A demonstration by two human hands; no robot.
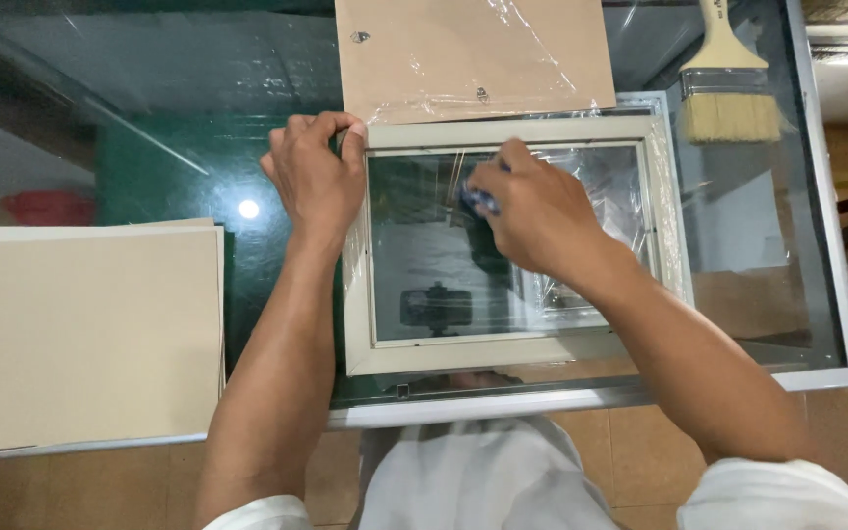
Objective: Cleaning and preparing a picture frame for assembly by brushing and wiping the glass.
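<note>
**Frame held at one corner, glass pane under the other hand**

Left edge of the glass counter [149, 88]: a stack of beige boards [80, 334] lies flat, overhanging the near edge.

Left hand [318, 177]: fingers curled over the far-left corner of the pale picture frame [444, 353], the grip pressed together on the moulding.

The frame lies flat near the counter's near edge, right of centre, partly in clear plastic wrap [630, 196]. Its glass pane [424, 265] reflects the room.

Just beyond the frame, at the far edge, lies a brown backing board [473, 49], also with plastic film on it.

Right hand [532, 211]: resting on the pane's far half, the grip pinching a small blue object [478, 201]; what it is cannot be told.

Far-right corner: a wide paintbrush [728, 88] with pale bristles, well apart from both hands.
</note>
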